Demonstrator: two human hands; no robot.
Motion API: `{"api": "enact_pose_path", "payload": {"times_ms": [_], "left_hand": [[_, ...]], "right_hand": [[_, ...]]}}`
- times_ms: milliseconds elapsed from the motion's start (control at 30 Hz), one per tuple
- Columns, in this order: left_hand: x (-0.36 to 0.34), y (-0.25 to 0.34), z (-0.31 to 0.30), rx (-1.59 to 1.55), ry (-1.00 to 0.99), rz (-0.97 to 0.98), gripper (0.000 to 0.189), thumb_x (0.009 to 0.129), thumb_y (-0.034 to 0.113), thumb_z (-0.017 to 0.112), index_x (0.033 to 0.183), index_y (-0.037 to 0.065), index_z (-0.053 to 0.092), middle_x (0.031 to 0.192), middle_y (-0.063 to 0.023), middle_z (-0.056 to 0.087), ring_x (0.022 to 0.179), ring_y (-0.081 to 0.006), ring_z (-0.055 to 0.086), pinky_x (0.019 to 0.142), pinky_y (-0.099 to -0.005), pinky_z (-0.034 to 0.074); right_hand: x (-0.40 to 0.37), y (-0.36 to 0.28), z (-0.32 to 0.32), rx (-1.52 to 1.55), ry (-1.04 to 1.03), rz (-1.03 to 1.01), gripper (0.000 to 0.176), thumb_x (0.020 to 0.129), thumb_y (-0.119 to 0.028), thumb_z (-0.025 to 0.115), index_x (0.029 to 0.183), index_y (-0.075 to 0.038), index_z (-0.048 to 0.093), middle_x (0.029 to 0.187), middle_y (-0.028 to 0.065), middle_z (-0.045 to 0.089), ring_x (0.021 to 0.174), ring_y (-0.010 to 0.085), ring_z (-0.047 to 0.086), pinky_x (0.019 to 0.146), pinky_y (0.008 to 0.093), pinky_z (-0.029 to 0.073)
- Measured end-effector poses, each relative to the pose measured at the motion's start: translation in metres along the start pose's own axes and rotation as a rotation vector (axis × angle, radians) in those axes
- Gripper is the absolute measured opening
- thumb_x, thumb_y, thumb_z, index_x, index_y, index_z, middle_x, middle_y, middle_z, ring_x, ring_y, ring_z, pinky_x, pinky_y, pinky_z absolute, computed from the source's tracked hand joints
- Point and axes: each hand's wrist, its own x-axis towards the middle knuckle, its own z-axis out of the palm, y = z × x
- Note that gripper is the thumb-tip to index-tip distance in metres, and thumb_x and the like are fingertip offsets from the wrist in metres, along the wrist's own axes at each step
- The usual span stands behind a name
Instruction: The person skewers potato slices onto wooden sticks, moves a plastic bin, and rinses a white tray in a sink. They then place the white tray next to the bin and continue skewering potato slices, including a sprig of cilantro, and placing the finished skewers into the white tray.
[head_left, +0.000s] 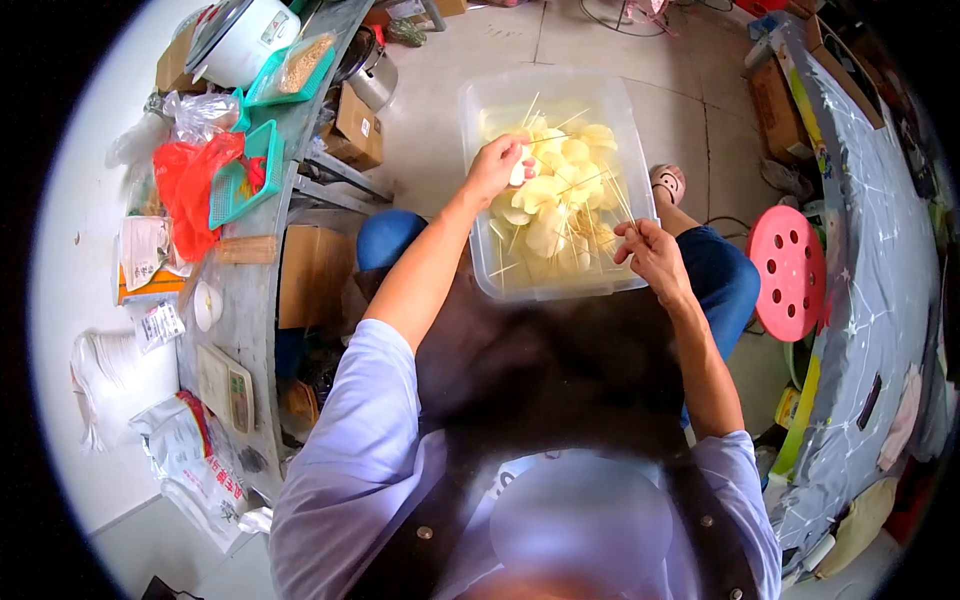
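Observation:
A translucent plastic tub (568, 290) stands in front of my body, holding many pale yellow slices (548, 190) and thin wooden sticks (617, 194). Over the tub's left side, my left hand (495, 168) is closed on a whitish slice (520, 166), its fingertips near the heap. My right hand (655, 255) is at the tub's right rim, its fingers pinched round the ends of several thin sticks that point up and left over the slices.
On the left, a long table (262, 330) bears green baskets (262, 160), a red bag (190, 190) and a scale (226, 388). A pink stool (787, 272) stands right of my knee. A cardboard box (352, 130) sits beyond my left arm.

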Motion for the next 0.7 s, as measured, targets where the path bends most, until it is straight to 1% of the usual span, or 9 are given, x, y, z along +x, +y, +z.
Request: {"api": "enact_pose_path", "payload": {"times_ms": [33, 133, 233, 333, 433, 533, 633, 700], "left_hand": [[0.004, -0.002, -0.002, 0.001, 0.007, -0.054, 0.043, 0.091, 0.004, 0.047, 0.133, 0.008, 0.04, 0.105, -0.011, 0.063, 0.086, -0.019, 0.066, 0.072, -0.0294, 0.053], [0.007, -0.011, -0.003, -0.041, 0.001, 0.006, 0.051, 0.087, -0.005, 0.045, 0.136, 0.005, 0.034, 0.109, -0.0141, 0.06, 0.091, -0.0196, 0.065, 0.075, -0.0277, 0.053], [0.009, -0.021, -0.002, -0.001, 0.054, 0.164, 0.052, 0.086, -0.005, 0.052, 0.134, 0.004, 0.036, 0.106, -0.0141, 0.061, 0.092, -0.02, 0.063, 0.079, -0.0288, 0.05], [0.013, -0.028, -0.004, 0.1, 0.134, 0.25, 0.045, 0.086, -0.004, 0.053, 0.129, 0.003, 0.043, 0.106, -0.0132, 0.061, 0.09, -0.0199, 0.063, 0.071, -0.0279, 0.053], [0.008, -0.015, -0.006, 0.063, 0.111, 0.079, 0.042, 0.085, -0.005, 0.05, 0.127, 0.0, 0.045, 0.105, -0.0141, 0.062, 0.084, -0.0204, 0.066, 0.068, -0.0263, 0.055], [-0.003, -0.002, -0.002, 0.077, 0.078, 0.056, 0.039, 0.086, -0.004, 0.05, 0.124, 0.001, 0.05, 0.101, -0.0118, 0.063, 0.08, -0.0185, 0.066, 0.062, -0.0241, 0.054], [0.004, -0.015, -0.004, 0.21, 0.112, 0.186, 0.048, 0.083, -0.003, 0.054, 0.13, 0.007, 0.047, 0.111, -0.0118, 0.061, 0.091, -0.0206, 0.064, 0.067, -0.0267, 0.054], [0.006, -0.02, 0.003, 0.348, 0.27, 0.443, 0.054, 0.08, 0.0, 0.059, 0.132, 0.011, 0.046, 0.119, -0.0124, 0.057, 0.099, -0.024, 0.061, 0.074, -0.0316, 0.052]], "right_hand": [[0.0, 0.001, 0.001, 0.009, -0.008, 0.004, 0.024, 0.094, -0.019, 0.049, 0.104, -0.001, 0.06, 0.07, 0.0013, 0.061, 0.057, 0.0073, 0.042, 0.055, 0.0236, 0.038], [0.0, 0.001, 0.006, 0.004, -0.018, -0.006, 0.024, 0.094, -0.019, 0.048, 0.104, -0.001, 0.06, 0.07, 0.0011, 0.061, 0.056, 0.0072, 0.042, 0.054, 0.0233, 0.038], [-0.003, -0.003, 0.009, -0.051, -0.007, -0.013, 0.024, 0.094, -0.019, 0.048, 0.103, -0.001, 0.061, 0.069, 0.0007, 0.061, 0.057, 0.0069, 0.042, 0.054, 0.023, 0.038], [-0.004, -0.001, 0.009, -0.042, 0.0, -0.011, 0.024, 0.094, -0.019, 0.047, 0.102, -0.001, 0.061, 0.068, 0.0005, 0.061, 0.056, 0.0067, 0.042, 0.053, 0.0226, 0.037], [-0.005, 0.001, 0.01, -0.022, -0.004, -0.009, 0.025, 0.094, -0.02, 0.047, 0.103, -0.001, 0.061, 0.069, 0.0005, 0.061, 0.056, 0.0066, 0.042, 0.053, 0.0227, 0.037], [-0.006, 0.001, 0.011, -0.048, 0.004, -0.002, 0.025, 0.094, -0.019, 0.047, 0.102, 0.0, 0.061, 0.068, 0.0003, 0.061, 0.055, 0.0066, 0.042, 0.052, 0.0231, 0.038], [-0.003, 0.003, 0.013, -0.057, 0.009, -0.041, 0.024, 0.094, -0.018, 0.046, 0.104, 0.0, 0.059, 0.068, 0.0014, 0.062, 0.054, 0.0068, 0.042, 0.052, 0.0236, 0.038], [-0.004, 0.003, 0.013, -0.047, 0.055, -0.031, 0.024, 0.093, -0.017, 0.046, 0.106, 0.0, 0.056, 0.068, 0.0028, 0.063, 0.054, 0.007, 0.042, 0.052, 0.0236, 0.038]]}}
